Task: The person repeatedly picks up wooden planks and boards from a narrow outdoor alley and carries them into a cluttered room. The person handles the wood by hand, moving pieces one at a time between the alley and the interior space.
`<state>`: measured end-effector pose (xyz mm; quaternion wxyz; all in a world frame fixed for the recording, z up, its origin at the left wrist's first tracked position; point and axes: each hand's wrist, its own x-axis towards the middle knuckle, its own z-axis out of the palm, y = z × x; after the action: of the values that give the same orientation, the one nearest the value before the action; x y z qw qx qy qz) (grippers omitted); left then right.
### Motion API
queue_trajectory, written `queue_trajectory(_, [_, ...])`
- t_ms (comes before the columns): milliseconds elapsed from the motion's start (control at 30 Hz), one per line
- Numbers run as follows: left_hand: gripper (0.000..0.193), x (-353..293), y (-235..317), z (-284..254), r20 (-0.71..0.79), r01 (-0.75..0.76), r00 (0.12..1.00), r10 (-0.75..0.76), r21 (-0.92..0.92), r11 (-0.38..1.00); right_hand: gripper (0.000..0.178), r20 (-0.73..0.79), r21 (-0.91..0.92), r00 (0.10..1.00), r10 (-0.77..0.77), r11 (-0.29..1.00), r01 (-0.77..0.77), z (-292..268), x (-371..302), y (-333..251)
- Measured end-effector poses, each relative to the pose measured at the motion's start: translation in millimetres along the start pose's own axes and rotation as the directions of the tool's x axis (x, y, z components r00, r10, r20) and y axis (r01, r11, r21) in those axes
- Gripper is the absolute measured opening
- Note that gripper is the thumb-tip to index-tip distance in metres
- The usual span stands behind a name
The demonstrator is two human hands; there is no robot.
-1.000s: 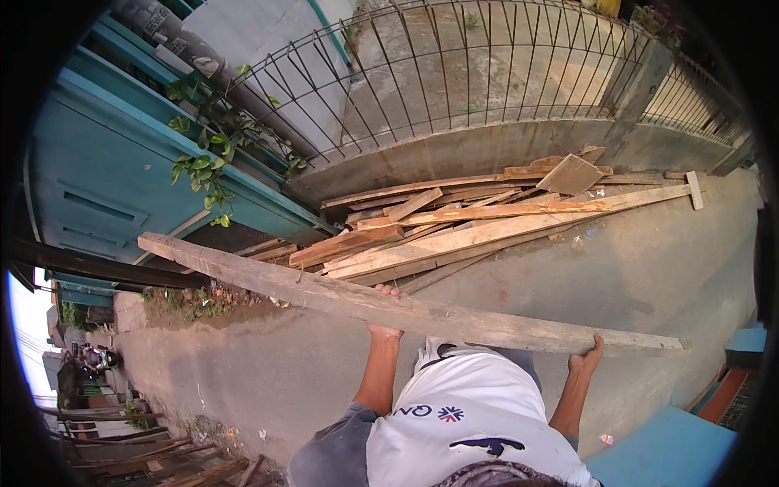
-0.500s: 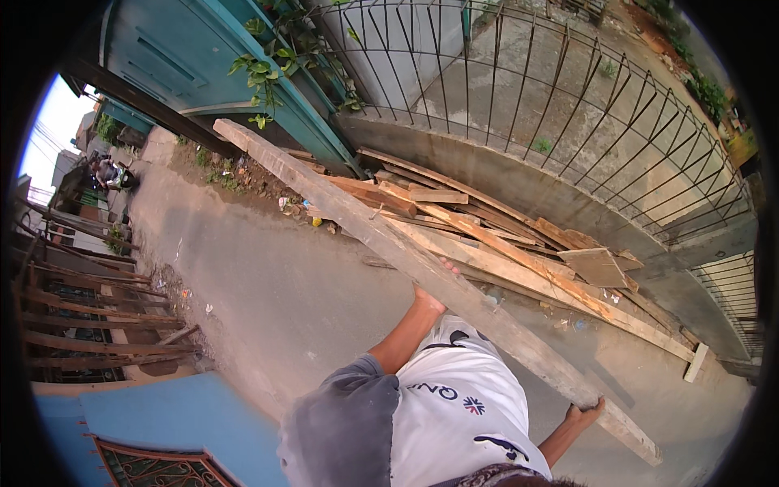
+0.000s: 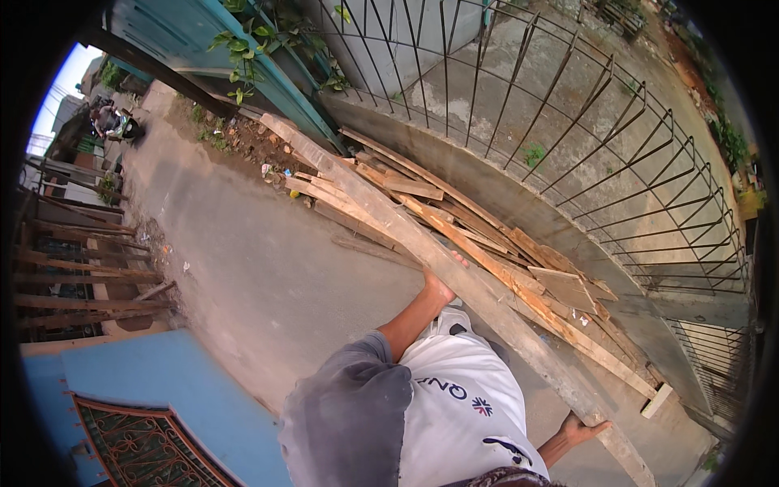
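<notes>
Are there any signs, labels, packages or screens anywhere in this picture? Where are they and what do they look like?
Printed shirt: white, worn by the person, low centre; dark lettering and a small round dark emblem on it.
Litter scraps: small pale and yellow bits on the ground at the far end of the long plank; too small to tell as packaging.
No signs or screens in view.

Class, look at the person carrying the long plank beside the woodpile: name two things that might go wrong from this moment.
1. The long plank reaches far past the left hand and right hand; its far end could strike the metal fence if swung.
2. The pile of loose boards lies close by, so a foot may catch there.
</notes>
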<state>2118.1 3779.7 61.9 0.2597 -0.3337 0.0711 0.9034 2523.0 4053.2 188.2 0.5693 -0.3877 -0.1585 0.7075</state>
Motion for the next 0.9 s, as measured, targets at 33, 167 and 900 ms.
queue_trajectory(33, [0.037, 4.9, -10.0, 0.2, -0.037, 0.005, 0.999, -0.006, -0.021, 1.0, 0.067, 0.029, -0.013, 1.0, -0.002, 1.0, 0.002, -8.9, 19.1, -7.5])
queue_trajectory(167, [0.062, 38.7, -41.1, -17.3, 0.005, 0.001, 1.0, -0.001, -0.006, 1.0, 0.065, 0.003, -0.08, 1.0, -0.006, 0.997, 0.006, 5.8, 50.6, -20.5])
queue_trajectory(900, [0.086, 135.0, -190.1, -60.5, -0.318, 0.003, 0.948, 0.017, 0.062, 0.998, 0.07, 0.106, -0.394, 0.988, 0.11, 0.917, -0.06, -6.4, 202.4, -73.6])
